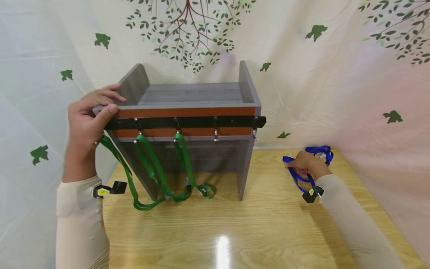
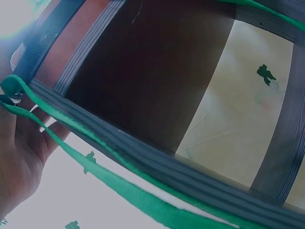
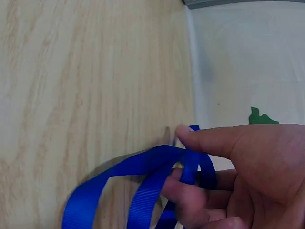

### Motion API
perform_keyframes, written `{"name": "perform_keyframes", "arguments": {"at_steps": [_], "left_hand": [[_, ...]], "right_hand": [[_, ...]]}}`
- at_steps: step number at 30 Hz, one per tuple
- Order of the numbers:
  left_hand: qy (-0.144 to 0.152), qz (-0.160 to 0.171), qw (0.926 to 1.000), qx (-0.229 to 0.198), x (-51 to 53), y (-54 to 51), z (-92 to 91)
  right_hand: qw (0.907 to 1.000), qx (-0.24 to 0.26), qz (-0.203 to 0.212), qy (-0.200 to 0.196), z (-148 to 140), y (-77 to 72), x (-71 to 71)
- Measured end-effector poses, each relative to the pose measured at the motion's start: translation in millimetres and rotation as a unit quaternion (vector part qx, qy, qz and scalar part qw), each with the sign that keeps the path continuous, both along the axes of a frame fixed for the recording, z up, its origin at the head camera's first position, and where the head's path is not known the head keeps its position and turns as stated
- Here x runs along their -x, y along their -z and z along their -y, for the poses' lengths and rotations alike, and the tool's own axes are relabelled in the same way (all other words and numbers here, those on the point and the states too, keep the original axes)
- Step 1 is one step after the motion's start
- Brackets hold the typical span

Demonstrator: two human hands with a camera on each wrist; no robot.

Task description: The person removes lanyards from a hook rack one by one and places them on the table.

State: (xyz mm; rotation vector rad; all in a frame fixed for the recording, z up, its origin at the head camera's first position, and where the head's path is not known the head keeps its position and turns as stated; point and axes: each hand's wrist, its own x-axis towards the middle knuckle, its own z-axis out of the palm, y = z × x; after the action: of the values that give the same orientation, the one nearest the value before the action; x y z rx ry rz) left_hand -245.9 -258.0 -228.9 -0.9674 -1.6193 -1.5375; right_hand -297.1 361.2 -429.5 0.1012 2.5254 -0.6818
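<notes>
A grey wooden shelf [image 1: 193, 93] stands on the table, with a black hook rail [image 1: 198, 122] on an orange-brown strip across its front. My left hand [image 1: 92, 112] grips the shelf's upper left corner, thumb at the front. Green lanyards [image 1: 188, 160] hang from the hooks on the left, their lower ends lying on the table; in the left wrist view a green strap [image 2: 114, 186] runs close by that hand. On the right, my right hand [image 1: 305, 164] holds a blue lanyard [image 3: 143, 200], its straps between thumb and curled fingers.
Behind the right hand, another blue lanyard or loop [image 1: 327, 151] with whitish clips lies on the wooden table [image 1: 255, 231]. Two right-hand hooks [image 1: 216, 134] carry no strap. A pale cloth [image 1: 336, 93] printed with leaves hangs behind and at the sides.
</notes>
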Motion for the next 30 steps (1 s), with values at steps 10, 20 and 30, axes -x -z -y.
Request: {"name": "perform_keyframes", "arguments": {"at_steps": [10,20,30], "left_hand": [[-0.009,0.000,0.9999,0.010,-1.9,0.8,-0.8],[-0.010,-0.001,0.9999,0.011,-0.2,0.0,-0.4],[-0.005,0.006,0.9999,0.011,0.5,-0.8,1.1]], "right_hand": [[0.9971,0.033,-0.069,0.004,-14,5.5,11.3],[0.9461,0.160,-0.249,0.132,-18,-5.4,20.8],[0.9343,0.249,-0.179,0.181,-20,17.2,22.4]]}}
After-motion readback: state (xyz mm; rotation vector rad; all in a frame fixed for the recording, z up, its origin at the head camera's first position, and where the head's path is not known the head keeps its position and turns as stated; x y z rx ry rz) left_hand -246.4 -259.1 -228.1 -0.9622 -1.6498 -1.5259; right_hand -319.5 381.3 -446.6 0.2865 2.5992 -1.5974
